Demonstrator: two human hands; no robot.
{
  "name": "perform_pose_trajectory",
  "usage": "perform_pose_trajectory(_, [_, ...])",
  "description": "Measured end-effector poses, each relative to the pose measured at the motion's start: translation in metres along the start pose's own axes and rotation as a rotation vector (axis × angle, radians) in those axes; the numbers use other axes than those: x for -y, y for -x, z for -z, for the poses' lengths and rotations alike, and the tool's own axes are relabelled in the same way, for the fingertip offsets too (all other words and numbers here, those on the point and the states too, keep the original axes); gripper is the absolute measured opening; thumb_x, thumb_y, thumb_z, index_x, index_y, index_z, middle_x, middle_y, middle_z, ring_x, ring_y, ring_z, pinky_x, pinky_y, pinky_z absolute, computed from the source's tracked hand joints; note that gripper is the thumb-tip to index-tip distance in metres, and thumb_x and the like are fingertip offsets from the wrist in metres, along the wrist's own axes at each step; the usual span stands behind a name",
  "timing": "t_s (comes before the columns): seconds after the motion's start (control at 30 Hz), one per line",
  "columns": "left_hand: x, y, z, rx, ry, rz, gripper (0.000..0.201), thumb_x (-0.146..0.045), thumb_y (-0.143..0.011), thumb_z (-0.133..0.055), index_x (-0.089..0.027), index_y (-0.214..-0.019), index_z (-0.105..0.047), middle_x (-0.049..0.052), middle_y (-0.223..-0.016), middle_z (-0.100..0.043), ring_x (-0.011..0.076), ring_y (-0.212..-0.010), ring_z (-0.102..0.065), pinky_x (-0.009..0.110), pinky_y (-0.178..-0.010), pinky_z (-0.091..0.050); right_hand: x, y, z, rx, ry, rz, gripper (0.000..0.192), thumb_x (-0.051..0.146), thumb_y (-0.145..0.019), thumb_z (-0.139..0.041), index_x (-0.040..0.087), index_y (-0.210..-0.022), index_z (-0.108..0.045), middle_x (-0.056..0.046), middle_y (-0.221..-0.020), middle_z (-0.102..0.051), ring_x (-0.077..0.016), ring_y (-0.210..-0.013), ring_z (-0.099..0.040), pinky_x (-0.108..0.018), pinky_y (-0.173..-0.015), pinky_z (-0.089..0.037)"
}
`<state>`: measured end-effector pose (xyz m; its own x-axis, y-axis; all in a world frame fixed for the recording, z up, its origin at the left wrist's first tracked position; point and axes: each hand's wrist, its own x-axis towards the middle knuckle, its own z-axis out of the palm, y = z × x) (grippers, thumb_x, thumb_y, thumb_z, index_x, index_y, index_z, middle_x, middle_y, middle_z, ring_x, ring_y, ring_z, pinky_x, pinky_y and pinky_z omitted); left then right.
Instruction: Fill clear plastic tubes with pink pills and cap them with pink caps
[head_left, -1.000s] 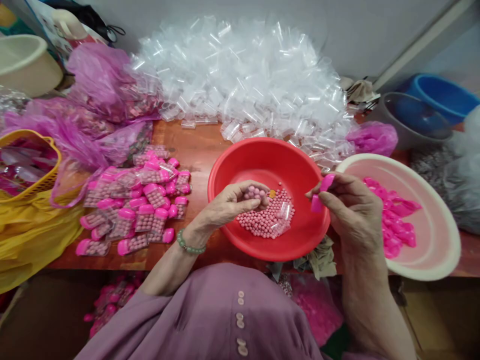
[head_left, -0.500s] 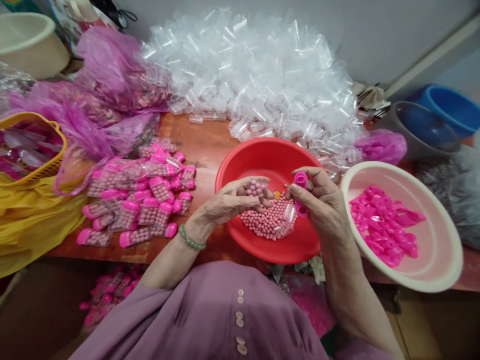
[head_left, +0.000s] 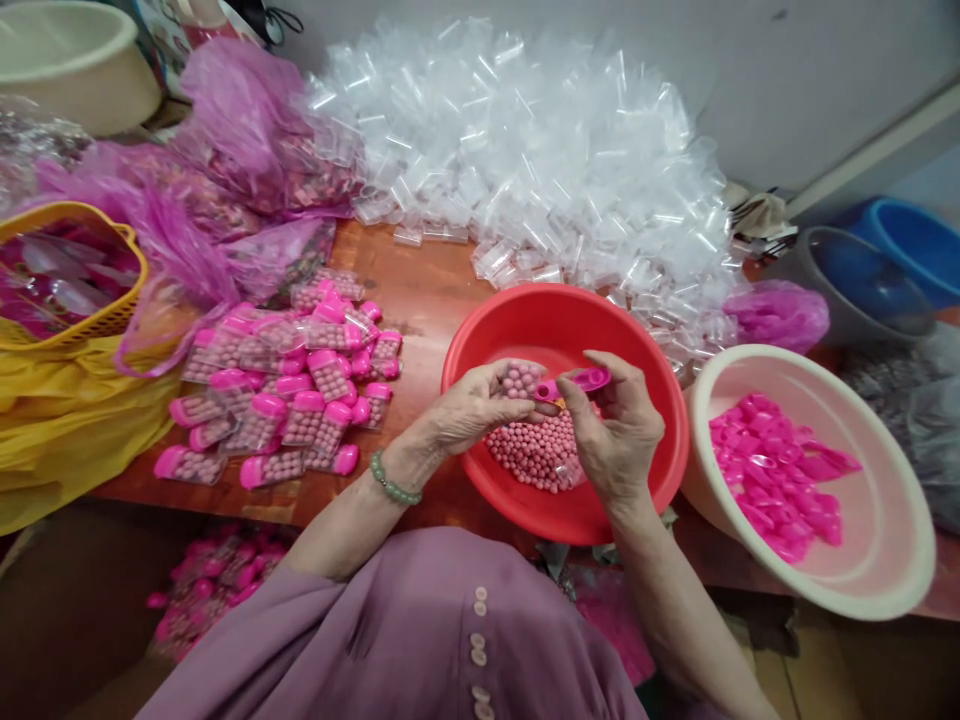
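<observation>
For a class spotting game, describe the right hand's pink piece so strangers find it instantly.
Find the red basin. Over it, the right hand holds the pink piece beside the left hand. Unlike the pink pieces heaped in the cream basin, it is held.

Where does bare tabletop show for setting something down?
Between the bead-filled bottles and red basin, bare wood runs back to the clear containers. Crowded: behind and right of the basin, and above it, by left hand and right hand.

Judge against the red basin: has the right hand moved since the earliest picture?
Yes: the right hand, holding a pink cap, has moved left, from the right rim of the red basin to over its inside, nearer the left hand.
</observation>
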<state>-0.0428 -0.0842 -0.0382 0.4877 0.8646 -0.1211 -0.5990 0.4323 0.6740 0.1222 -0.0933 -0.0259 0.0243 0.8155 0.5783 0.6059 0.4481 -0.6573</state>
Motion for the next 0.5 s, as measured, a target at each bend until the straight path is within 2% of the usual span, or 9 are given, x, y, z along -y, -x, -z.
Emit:
perform_pose_trajectory(0.1, [0.002,-0.003,0.001,-0.021,0.027,-0.025,0.031,-0.014,-0.062,-0.086,-0.011,-0.086,-0.067,0.003,-0.084,-0.069,0.0116,-0.078,-0.067,0.024,-0.078,-0.053,-0.001,-0.001,0.004,0.094,0.258,0.370,0.044,0.019,-0.091,-0.063,0.025,-0.133,-0.054,-0.005,-0.098,-0.073,-0.0165,-0.081,-0.070,-0.029,-0.078,-0.059])
perform_pose_trajectory(0.17, [0.003,-0.004,0.003,-0.031,0.044,-0.021,0.030,-0.014,-0.061,-0.086,-0.010,-0.084,-0.068,0.003,-0.083,-0.070,0.0114,-0.077,-0.067,0.024,-0.079,-0.053,-0.002,-0.003,0.007,0.188,0.355,0.474,0.053,0.018,-0.094,-0.057,0.022,-0.145,-0.044,-0.008,-0.097,-0.072,-0.0176,-0.083,-0.069,-0.029,-0.077,-0.060])
perform_pose_trajectory(0.37, [0.003,-0.004,0.006,-0.044,0.059,0.021,0.031,-0.011,-0.057,-0.085,-0.009,-0.085,-0.071,0.005,-0.083,-0.073,0.0117,-0.077,-0.068,0.023,-0.078,-0.053,-0.009,-0.001,0.014,0.470,0.437,0.498,0.062,0.014,-0.096,-0.048,0.018,-0.154,-0.028,-0.017,-0.114,-0.064,-0.0244,-0.104,-0.065,-0.037,-0.082,-0.062])
perform_pose_trajectory(0.43, [0.002,-0.003,0.005,-0.037,0.042,0.031,0.031,-0.011,-0.057,-0.086,-0.009,-0.084,-0.071,0.004,-0.080,-0.072,0.0113,-0.075,-0.068,0.023,-0.078,-0.053,-0.011,0.000,0.016,0.521,0.429,0.485,0.062,0.011,-0.095,-0.047,0.018,-0.154,-0.029,-0.018,-0.115,-0.063,-0.0249,-0.105,-0.064,-0.036,-0.081,-0.062])
perform_pose_trajectory(0.5, [0.001,-0.003,0.005,-0.015,0.033,0.044,0.032,-0.014,-0.057,-0.087,-0.009,-0.085,-0.071,0.005,-0.081,-0.073,0.0119,-0.075,-0.069,0.024,-0.081,-0.054,-0.012,-0.001,0.019,0.536,0.377,0.439,0.057,0.010,-0.094,-0.047,0.020,-0.150,-0.037,-0.016,-0.113,-0.064,-0.0233,-0.103,-0.065,-0.035,-0.081,-0.061])
